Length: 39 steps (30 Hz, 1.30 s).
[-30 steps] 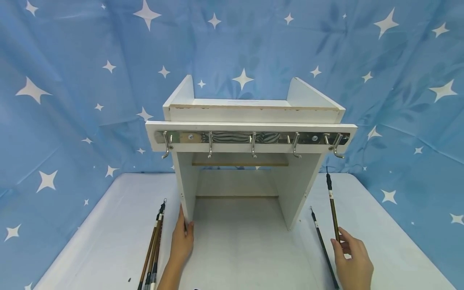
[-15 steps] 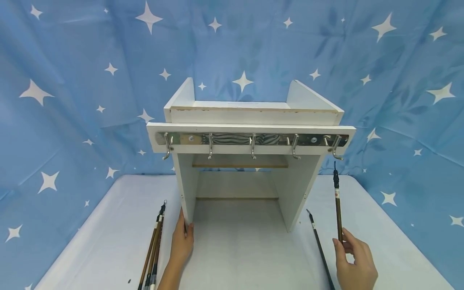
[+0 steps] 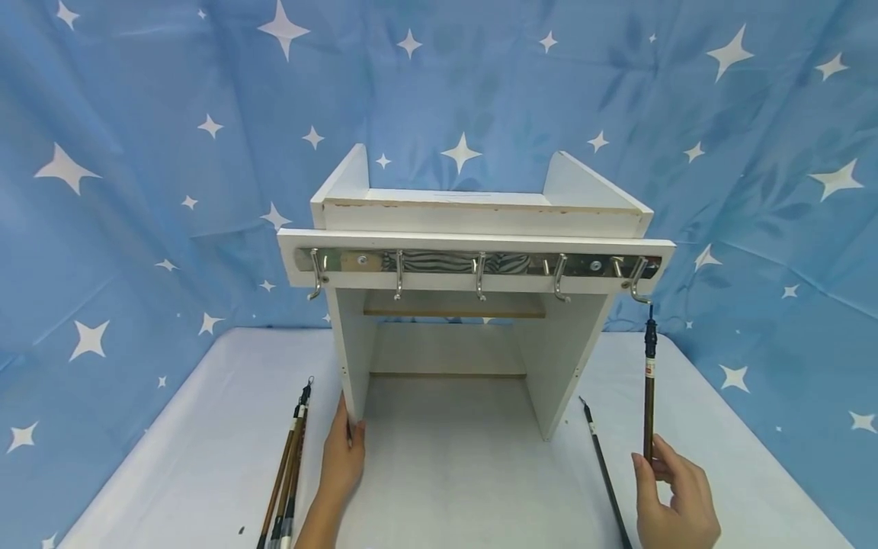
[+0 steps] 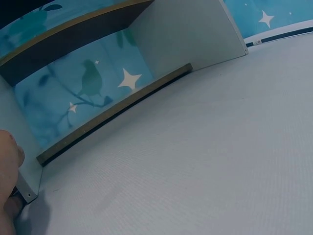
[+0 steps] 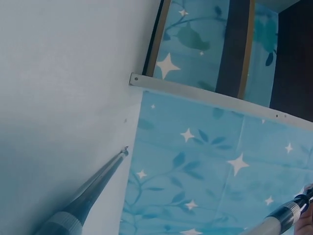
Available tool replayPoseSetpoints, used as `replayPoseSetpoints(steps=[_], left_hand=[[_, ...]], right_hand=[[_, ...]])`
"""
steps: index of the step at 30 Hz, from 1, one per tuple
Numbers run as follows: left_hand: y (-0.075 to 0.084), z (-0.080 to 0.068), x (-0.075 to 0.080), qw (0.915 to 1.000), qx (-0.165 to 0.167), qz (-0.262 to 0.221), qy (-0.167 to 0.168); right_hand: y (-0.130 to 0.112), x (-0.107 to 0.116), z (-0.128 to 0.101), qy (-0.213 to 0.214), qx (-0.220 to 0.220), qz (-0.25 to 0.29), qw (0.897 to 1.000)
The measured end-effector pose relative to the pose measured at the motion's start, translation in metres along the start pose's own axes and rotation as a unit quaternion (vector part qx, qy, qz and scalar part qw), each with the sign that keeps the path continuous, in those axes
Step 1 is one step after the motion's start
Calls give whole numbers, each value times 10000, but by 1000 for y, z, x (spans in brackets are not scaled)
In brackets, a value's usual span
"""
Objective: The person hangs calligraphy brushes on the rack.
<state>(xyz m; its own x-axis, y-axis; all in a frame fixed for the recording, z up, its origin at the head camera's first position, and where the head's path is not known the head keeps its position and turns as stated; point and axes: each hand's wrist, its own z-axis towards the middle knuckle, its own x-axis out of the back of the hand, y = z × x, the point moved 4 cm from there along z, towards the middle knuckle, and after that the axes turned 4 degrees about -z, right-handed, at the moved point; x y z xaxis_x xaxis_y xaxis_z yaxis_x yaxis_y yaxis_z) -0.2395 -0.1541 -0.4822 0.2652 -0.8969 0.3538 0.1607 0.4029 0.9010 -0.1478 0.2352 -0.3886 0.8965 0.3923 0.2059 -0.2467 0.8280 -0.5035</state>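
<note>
In the head view my right hand (image 3: pixel 679 496) pinches a brown-handled calligraphy brush (image 3: pixel 649 404) low on its handle. The brush stands nearly upright, its dark hanging loop (image 3: pixel 651 311) right at the tip of the rightmost metal hook (image 3: pixel 639 280). That hook belongs to a metal strip along the front of a white wooden rack (image 3: pixel 480 238). At the rack's left side panel (image 3: pixel 348 358), my left hand (image 3: pixel 345 454) grips the bottom front corner, thumb on the front and fingers behind. Part of the held brush (image 5: pixel 288 215) also shows in the right wrist view.
Another dark brush (image 3: pixel 605 469) lies on the white tabletop (image 3: pixel 446 480) right of the rack. Several brushes (image 3: pixel 288 465) lie side by side at the left. Further hooks (image 3: pixel 399 276) line the strip. A blue star-patterned cloth (image 3: pixel 171 229) hangs behind.
My right hand has moved slightly right, and the brush has gone from leaning left to nearly upright. Its loop has come up to the rightmost hook. The left hand stays at the panel.
</note>
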Motion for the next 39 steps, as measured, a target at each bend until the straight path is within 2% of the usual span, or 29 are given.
replayPoseSetpoints(steps=[11, 22, 31, 39], left_hand=[[0, 0, 0, 10000, 7, -74, -17], [0, -1, 0, 10000, 35, -65, 24], [0, 0, -1, 10000, 35, -50, 18], [1, 0, -1, 10000, -15, -72, 44]], right_hand=[[-8, 3, 1, 126, 27, 357, 9993], [-20, 5, 1, 117, -160, 423, 9989], [-21, 4, 2, 63, -115, 400, 9991], [-27, 5, 2, -154, -132, 252, 9995]])
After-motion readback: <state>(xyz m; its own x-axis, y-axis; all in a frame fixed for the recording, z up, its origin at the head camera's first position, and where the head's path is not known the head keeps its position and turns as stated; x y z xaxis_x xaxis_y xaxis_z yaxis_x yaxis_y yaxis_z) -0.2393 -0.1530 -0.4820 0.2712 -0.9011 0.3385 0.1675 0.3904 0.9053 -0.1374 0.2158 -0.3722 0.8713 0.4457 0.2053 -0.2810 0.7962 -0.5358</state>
